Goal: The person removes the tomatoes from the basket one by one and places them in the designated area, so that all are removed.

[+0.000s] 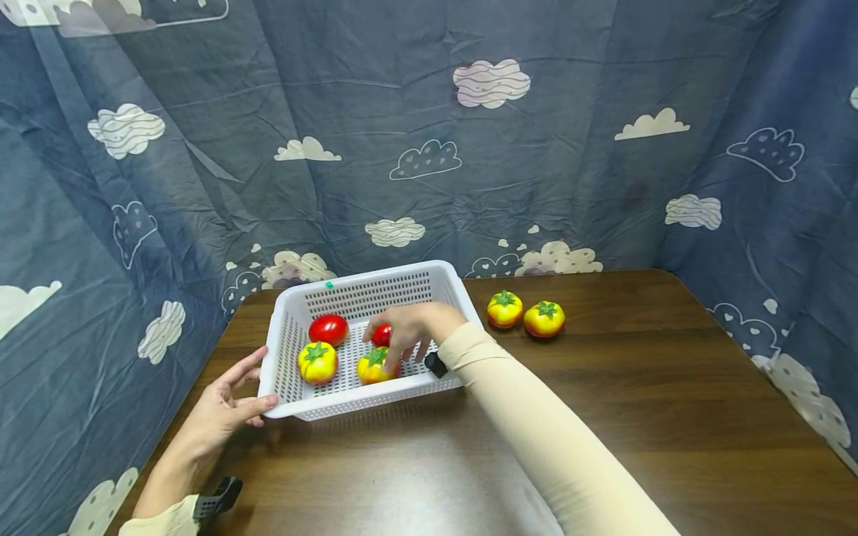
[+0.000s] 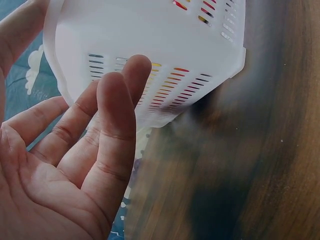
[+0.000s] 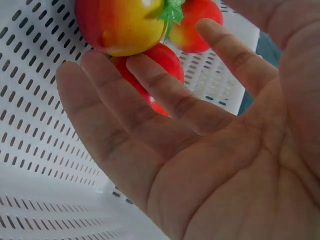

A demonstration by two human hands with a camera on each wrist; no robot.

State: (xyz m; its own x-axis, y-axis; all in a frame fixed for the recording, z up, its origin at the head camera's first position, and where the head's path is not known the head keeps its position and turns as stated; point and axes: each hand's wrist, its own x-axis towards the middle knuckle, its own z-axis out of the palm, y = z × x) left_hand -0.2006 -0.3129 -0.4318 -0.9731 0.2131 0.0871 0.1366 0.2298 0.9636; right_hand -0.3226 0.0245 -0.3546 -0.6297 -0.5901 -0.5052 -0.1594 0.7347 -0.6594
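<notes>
A white perforated plastic basket [image 1: 362, 281] stands on the wooden table, slightly turned. Inside lie a red glossy tomato [image 1: 328, 330], a yellow toy tomato with a green leafy top [image 1: 318, 363], a second yellow one [image 1: 372, 368] and another red piece [image 1: 381, 336], partly covered by fingers. My left hand [image 1: 217, 408] touches the basket's left end, its thumb at the near corner and its fingers fairly straight along the outer wall. Reaching into the basket, my right hand [image 3: 200, 135] has spread fingers beside the yellow-red tomato [image 3: 125, 27], its palm holding nothing.
Two more yellow toy tomatoes [image 1: 505, 309] [image 1: 544, 319] sit side by side on the table [image 1: 637, 387], right of the basket. A dark blue curtain [image 1: 375, 97] with cloud prints hangs behind and at both sides.
</notes>
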